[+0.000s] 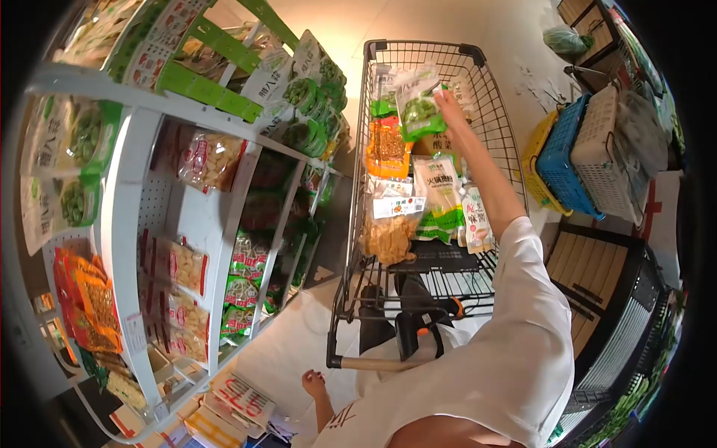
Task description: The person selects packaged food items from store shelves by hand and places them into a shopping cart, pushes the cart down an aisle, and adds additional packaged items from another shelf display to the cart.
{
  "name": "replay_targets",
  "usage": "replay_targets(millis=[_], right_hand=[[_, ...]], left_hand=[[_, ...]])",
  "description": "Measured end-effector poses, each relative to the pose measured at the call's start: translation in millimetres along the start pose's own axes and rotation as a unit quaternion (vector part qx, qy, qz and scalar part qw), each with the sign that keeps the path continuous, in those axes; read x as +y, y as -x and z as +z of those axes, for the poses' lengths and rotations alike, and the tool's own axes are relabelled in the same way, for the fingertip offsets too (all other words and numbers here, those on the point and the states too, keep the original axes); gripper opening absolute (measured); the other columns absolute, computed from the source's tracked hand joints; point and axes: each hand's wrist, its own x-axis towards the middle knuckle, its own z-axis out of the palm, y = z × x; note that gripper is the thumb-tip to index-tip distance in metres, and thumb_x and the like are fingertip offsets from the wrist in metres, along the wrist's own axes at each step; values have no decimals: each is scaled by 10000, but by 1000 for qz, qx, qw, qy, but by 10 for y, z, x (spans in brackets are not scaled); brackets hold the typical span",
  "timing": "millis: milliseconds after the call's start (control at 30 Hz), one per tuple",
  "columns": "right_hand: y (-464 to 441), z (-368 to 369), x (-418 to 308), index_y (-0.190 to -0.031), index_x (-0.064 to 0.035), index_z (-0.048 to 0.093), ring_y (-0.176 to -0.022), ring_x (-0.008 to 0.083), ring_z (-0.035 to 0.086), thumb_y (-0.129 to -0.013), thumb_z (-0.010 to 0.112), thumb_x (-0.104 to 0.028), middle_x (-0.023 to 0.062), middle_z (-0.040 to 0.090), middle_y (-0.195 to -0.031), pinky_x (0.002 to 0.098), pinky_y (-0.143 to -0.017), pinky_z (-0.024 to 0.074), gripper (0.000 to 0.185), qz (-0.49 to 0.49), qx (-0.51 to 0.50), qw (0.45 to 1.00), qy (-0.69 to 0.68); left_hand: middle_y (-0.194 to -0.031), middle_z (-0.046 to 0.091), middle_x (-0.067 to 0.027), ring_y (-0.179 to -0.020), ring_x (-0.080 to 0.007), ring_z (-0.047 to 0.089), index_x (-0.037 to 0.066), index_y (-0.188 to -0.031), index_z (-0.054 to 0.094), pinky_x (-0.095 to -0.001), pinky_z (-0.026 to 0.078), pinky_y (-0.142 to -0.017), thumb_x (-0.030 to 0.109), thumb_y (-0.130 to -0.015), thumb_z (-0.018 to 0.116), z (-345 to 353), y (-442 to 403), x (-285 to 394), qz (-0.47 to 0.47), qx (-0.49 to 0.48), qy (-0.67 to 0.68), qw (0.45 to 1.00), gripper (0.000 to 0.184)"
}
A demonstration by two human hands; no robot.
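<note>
My right hand (pixel 450 112) reaches into the shopping cart (pixel 499 112) and grips the edge of a white-and-green bag of green pickled garlic (pixel 420 106). The bag is over the other packets at the cart's far end. Below it are an orange packet (pixel 388 149), a white-and-green pouch (pixel 439 187), a clear bag of tan food (pixel 390 233) and a white pouch (pixel 476 218) with red print. My left hand (pixel 314 383) hangs low beside the cart's handle (pixel 373 364), fingers loosely bent and nothing visible in them.
A white shelf rack (pixel 123 224) on the left holds hanging garlic bags (pixel 75 149), orange packets (pixel 89 299) and clear packs (pixel 213 160). On the right stand stacked yellow, blue and white baskets (pixel 565 153) and a slatted display crate (pixel 597 276). Boxes (pixel 239 399) lie at lower left.
</note>
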Motion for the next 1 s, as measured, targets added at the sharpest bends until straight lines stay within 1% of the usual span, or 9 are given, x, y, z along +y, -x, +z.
replay_targets(millis=[100, 200, 333, 467, 633, 700, 767, 867, 1000], right_hand=[[-358, 89, -135, -1300, -5, 427, -1018, 192, 584, -972, 506, -187, 131, 545, -1214, 335, -809, 523, 384, 4, 23, 987, -156], [-1129, 156, 369, -1267, -18, 466, -995, 192, 602, -963, 508, -158, 112, 586, -1146, 334, -793, 526, 338, -80, 53, 995, 5], [-1191, 426, 757, -1202, -38, 526, -1017, 339, 617, -821, 603, -225, 195, 648, -1062, 418, -860, 486, 432, -93, 125, 857, 491], [-1307, 339, 893, -1226, -99, 518, -1081, 396, 555, -812, 587, -277, 228, 592, -1154, 485, -928, 443, 456, -110, 51, 889, 441], [-821, 320, 685, -1013, 1, 626, -1032, 403, 572, -861, 549, -293, 255, 620, -1051, 449, -864, 462, 340, -161, 146, 835, 506], [-353, 353, 643, -925, -9, 649, -819, 356, 631, -894, 540, -302, 243, 647, -922, 439, -723, 479, 314, -246, 114, 828, 491], [320, 522, 485, -754, 23, 593, -554, 238, 547, -934, 513, -368, 169, 529, -571, 378, -569, 423, 438, -158, -7, 905, 395], [1207, 879, 105, -705, -1, 520, -530, 136, 405, -988, 441, -397, 59, 467, -548, 333, -524, 349, 493, -196, -109, 886, 407], [2342, 1886, -832, -748, -17, 521, -584, 106, 389, -1010, 416, -295, 28, 407, -608, 291, -555, 339, 396, -218, -265, 878, 333]], left_hand=[[-710, 606, -111, -546, -159, 570, -8, -979, 564, -262, 442, -456, 104, -860, 616, 89, 164, 8, 7, -4, -99, 995, 171], [-711, 614, -107, -606, -183, 600, -8, -947, 583, -299, 475, -524, 95, -838, 637, 238, 268, 168, 120, 17, -261, 958, 158], [-718, 627, -108, -659, -206, 622, 2, -913, 600, -318, 489, -586, 124, -818, 660, 209, 248, 178, 141, 28, -238, 961, 166], [-748, 629, -113, -627, -202, 606, 4, -906, 605, -337, 481, -561, 144, -814, 645, 125, 408, 211, 224, 54, -343, 911, 172], [-673, 595, -98, -578, -205, 573, -8, -859, 613, -346, 470, -571, 155, -864, 585, 378, 347, 394, 125, 79, -209, 967, 166], [-626, 566, -85, -553, -193, 537, -15, -796, 608, -340, 451, -566, 192, -909, 539, 562, 225, 515, 99, 65, -134, 984, 245], [-572, 522, -70, -525, -170, 463, -14, -690, 569, -336, 402, -536, 252, -957, 493, 678, 74, 633, 156, 60, -149, 975, 384], [-512, 399, -40, -525, -139, 332, 13, -579, 419, -346, 305, -492, 301, -1003, 438, 1019, 71, 1279, 242, 75, -97, 963, 513], [-715, 500, -25, -673, -112, 446, 12, -831, 538, -287, 384, -608, 208, -999, 424, 987, 340, 2428, 355, 55, 71, 930, 282]])
